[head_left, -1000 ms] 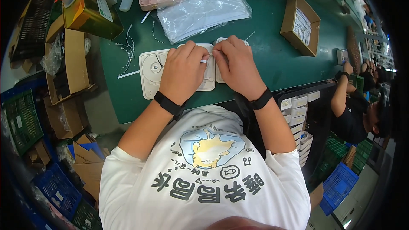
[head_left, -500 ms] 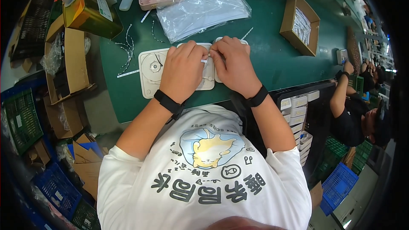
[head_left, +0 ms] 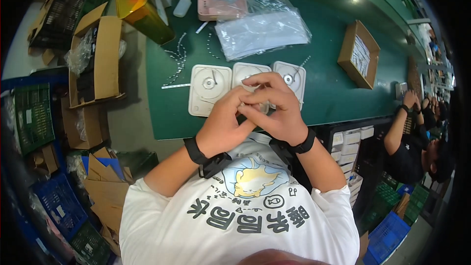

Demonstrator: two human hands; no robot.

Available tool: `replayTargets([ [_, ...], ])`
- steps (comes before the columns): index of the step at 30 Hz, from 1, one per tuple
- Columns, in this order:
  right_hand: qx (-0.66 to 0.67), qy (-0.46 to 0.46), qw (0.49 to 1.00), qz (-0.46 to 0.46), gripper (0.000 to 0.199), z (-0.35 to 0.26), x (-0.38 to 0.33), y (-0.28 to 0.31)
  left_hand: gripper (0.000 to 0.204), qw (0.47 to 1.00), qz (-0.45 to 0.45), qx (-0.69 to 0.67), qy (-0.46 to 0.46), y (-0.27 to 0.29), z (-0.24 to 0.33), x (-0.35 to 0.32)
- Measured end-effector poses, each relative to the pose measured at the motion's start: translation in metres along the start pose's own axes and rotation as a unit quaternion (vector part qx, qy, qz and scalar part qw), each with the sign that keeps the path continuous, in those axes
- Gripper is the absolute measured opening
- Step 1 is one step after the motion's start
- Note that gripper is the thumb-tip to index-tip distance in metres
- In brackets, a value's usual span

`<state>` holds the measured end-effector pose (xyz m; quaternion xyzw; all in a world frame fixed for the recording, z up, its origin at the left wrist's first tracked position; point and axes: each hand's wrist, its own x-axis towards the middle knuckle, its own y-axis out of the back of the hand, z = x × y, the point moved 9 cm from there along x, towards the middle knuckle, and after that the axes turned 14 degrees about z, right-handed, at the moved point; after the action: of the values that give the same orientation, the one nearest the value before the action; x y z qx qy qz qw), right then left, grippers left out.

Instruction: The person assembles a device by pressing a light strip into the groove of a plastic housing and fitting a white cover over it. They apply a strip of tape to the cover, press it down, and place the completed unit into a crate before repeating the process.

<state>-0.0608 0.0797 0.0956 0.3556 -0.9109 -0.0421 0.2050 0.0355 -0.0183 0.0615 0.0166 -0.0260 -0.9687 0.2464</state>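
My left hand [head_left: 224, 123] and my right hand [head_left: 279, 110] meet just above the table's front edge. Their fingers are curled together, the right thumb and fingertips pressing against the left fingers. Whatever they pinch is too small and covered to make out. Three white square plastic housings lie in a row right behind them. The left housing [head_left: 210, 99] shows a round hub with a short dark wire on it. My hands partly cover the middle housing [head_left: 244, 72]. The right housing [head_left: 296, 74] also has a round hub, with a thin strip sticking out past its corner.
Behind the housings lie a clear plastic bag [head_left: 265, 34] of white sheets and a pink tray [head_left: 208, 10]. Thin label strips [head_left: 177, 64] lie at left, near a yellow-green metal can [head_left: 147, 17]. A cardboard box [head_left: 353, 61] of strips stands right; a co-worker [head_left: 405, 137] sits beyond.
Both hands have drawn back from the housings toward my body and come together, uncovering more of the housings. The whole view has shifted, so the table things appear farther right and lower.
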Motion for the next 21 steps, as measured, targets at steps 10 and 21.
replayTargets([
  [10,0.038,-0.105,0.988,0.109,0.016,0.018,0.039,0.016,0.024,0.902,0.270,0.277,-0.191,0.094,0.003,0.023],
  [21,-0.190,-0.115,0.970,-0.093,0.021,0.041,0.058,-0.023,0.008,0.880,0.194,0.333,-0.279,0.071,0.003,0.032],
])
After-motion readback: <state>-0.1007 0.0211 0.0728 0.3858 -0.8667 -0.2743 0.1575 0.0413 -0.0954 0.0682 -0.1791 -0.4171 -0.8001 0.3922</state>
